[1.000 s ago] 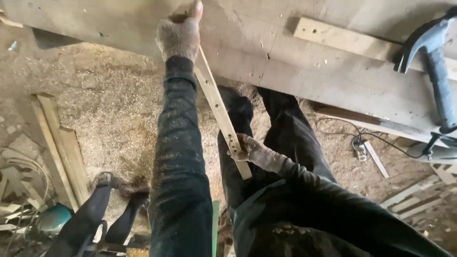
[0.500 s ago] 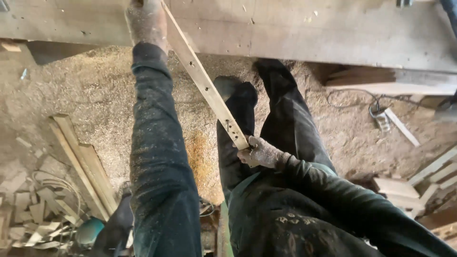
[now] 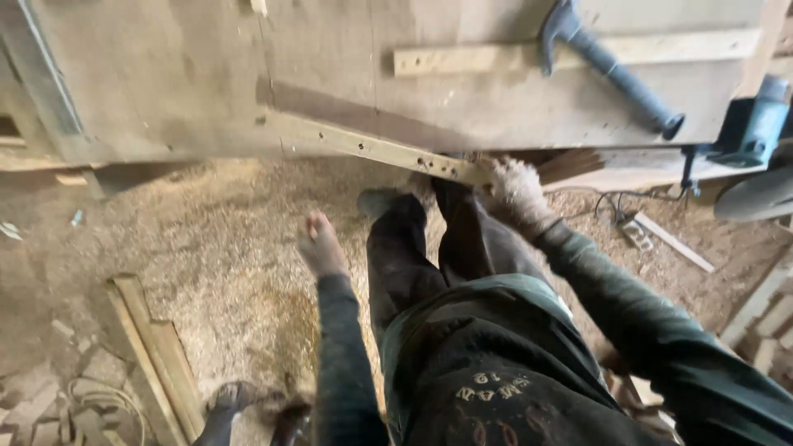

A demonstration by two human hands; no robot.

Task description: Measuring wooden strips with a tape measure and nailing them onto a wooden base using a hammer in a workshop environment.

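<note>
Moved: slat now flat along table edge; left hand off it, fingers loose. Right hand grips slat end. Step judged positioning; next wants alignment.

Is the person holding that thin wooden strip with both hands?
No. Only the right hand grips the wooden strip at its end; the left hand hangs free above the sawdust floor.

A pale wooden strip, rough-sawn and pierced with small holes, is gripped by the right hand in a coarse, dusty knitted glove. The workbench is made of worn, matt boards. The hammer is fitted with a dark, matt ribbed rubber handle. Loose sawdust is spread over the ground.
</note>
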